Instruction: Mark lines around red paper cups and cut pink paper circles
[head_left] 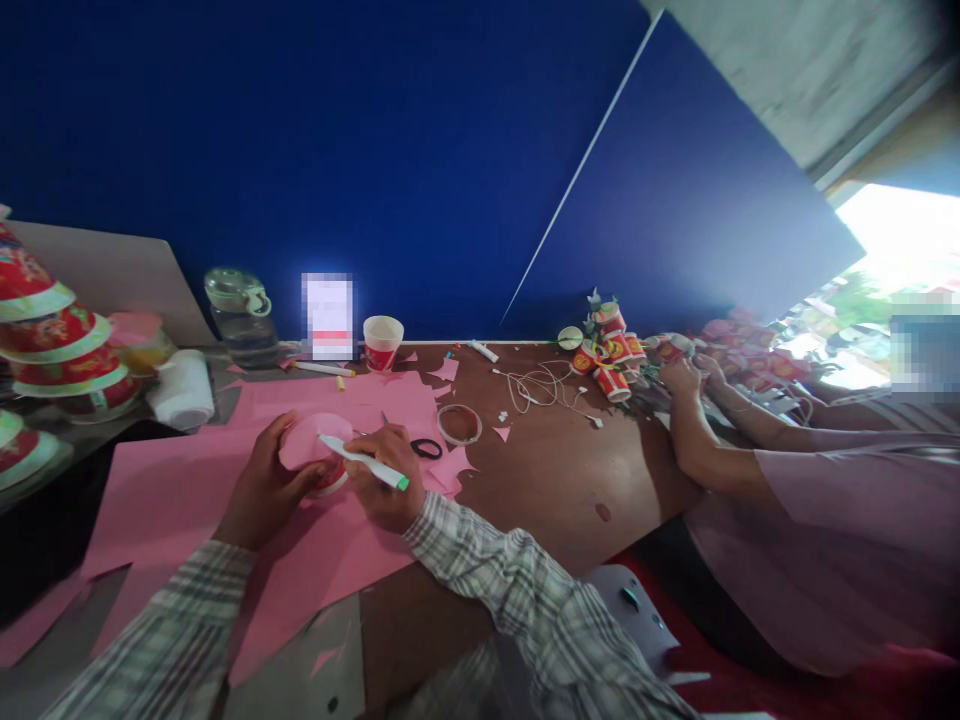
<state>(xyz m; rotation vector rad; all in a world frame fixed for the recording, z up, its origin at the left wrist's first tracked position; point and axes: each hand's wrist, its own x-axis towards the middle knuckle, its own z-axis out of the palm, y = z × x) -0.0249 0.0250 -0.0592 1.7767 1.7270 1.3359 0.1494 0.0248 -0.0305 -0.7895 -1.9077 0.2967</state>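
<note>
My left hand (266, 485) grips a paper cup wrapped in pink paper (315, 448), holding it on its side over a large pink sheet (187, 490). My right hand (386, 470) is closed round a white marker with a green end (364, 462), its tip resting on the pink-covered cup. Black-handled scissors (424, 447) lie just right of my right hand, partly hidden by it.
A tape ring (459, 423), a red-and-white paper cup (382, 343), pink scraps and white cables (544, 388) lie on the brown table (570, 470). Stacked red cups (52, 345) stand at left, near a water jug (241, 315). Another person's arms (712, 420) work among decorated cups at right.
</note>
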